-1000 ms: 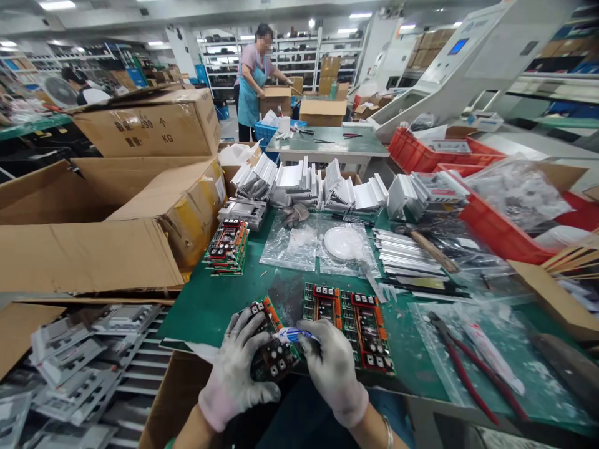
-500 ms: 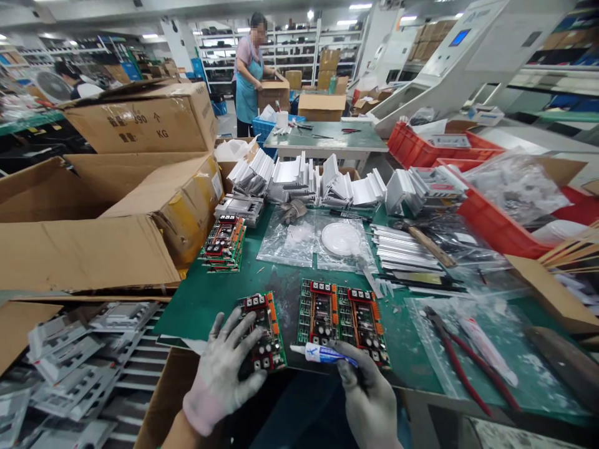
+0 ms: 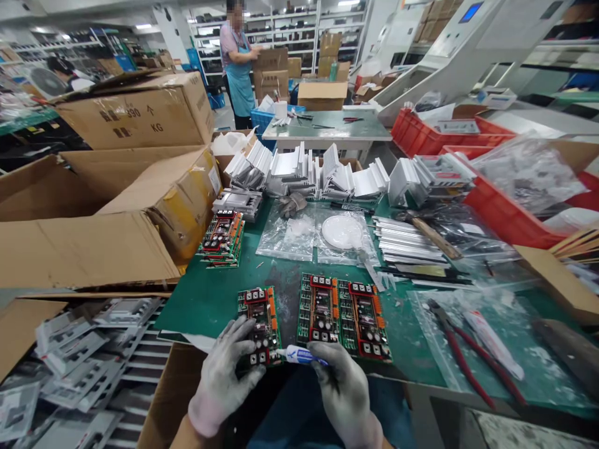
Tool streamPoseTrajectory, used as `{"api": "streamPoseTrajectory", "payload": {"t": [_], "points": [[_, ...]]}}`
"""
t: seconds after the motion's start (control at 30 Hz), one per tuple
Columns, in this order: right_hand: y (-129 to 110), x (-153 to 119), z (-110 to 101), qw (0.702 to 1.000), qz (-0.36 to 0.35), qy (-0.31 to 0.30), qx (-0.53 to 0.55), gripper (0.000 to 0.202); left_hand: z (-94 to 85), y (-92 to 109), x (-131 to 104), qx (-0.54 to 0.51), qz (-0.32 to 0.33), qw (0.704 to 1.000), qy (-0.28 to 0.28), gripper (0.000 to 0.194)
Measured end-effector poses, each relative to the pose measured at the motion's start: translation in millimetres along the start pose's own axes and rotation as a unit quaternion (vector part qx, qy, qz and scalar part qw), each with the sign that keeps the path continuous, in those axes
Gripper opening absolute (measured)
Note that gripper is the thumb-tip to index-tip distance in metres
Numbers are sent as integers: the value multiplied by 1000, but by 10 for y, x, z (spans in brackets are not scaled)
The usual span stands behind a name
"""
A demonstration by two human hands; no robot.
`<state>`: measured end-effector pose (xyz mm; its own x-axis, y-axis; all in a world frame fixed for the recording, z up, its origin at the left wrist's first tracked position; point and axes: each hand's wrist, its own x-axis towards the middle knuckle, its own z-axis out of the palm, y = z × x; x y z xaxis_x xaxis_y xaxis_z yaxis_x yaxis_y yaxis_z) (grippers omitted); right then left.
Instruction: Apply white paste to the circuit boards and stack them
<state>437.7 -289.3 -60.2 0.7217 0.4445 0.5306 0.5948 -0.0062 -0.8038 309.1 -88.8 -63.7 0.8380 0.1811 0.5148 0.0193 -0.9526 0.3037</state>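
Left hand (image 3: 223,375), gloved: fingers moderately spread, thumb apart, the tips over the left side of a single circuit board (image 3: 262,318); firm contact cannot be told. Right hand (image 3: 344,380), gloved: fingers and thumb closed around a blue-and-white tube (image 3: 302,355), its nozzle pointing left to the board's near right corner. The single board lies flat just left of the pair of circuit boards (image 3: 359,318), the landmark for all places below.

The green tabletop (image 3: 201,299) is scuffed, with a dark stain left of the pair and pale scraps at its far right. Beyond the pair lie clear plastic bags (image 3: 283,248), one beneath a round white disc (image 3: 341,232); farther back stands a row of ridged metal pieces (image 3: 290,165). A stack of circuit boards (image 3: 222,240) sits far left. To the right are metal strips (image 3: 407,242), a wooden-handled hammer (image 3: 435,237) and — nearer, on clear plastic — red-handled pliers (image 3: 461,362) beside a white tube (image 3: 493,343).

Well left of the pair stand large cardboard boxes (image 3: 135,115), with grey parts (image 3: 77,368) lower down. Red crates (image 3: 444,140) stand at the far right, before a pale machine (image 3: 435,68) with a blue screen. Straight beyond the pair is a second table (image 3: 322,128); behind and left of it, a person in a blue apron (image 3: 239,81) stands by cartons (image 3: 271,75), with loaded shelves (image 3: 290,38) across the back.
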Motion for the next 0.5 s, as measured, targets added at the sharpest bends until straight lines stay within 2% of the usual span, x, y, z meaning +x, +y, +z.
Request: {"api": "streamPoseTrajectory", "payload": {"t": [0.13, 0.2, 0.33, 0.43, 0.5], "points": [[13, 25, -18, 1000, -4, -3, -14, 11, 20, 0, -21, -4, -9, 1000, -2, 10], [22, 42, -53, 1000, 17, -12, -12, 10, 24, 0, -29, -8, -8, 1000, 0, 11], [36, 46, -170, 987, 148, -61, 4, 18, 25, 9, -52, -15, -10, 1000, 19, 15], [-21, 34, -282, 967, 256, 0, 2, 27, 17, 30, -70, -15, -20, 999, 25, 17], [-113, 21, -381, 967, 251, 42, -19, 24, 8, 47, -79, -8, -29, 999, 24, 16]]}}
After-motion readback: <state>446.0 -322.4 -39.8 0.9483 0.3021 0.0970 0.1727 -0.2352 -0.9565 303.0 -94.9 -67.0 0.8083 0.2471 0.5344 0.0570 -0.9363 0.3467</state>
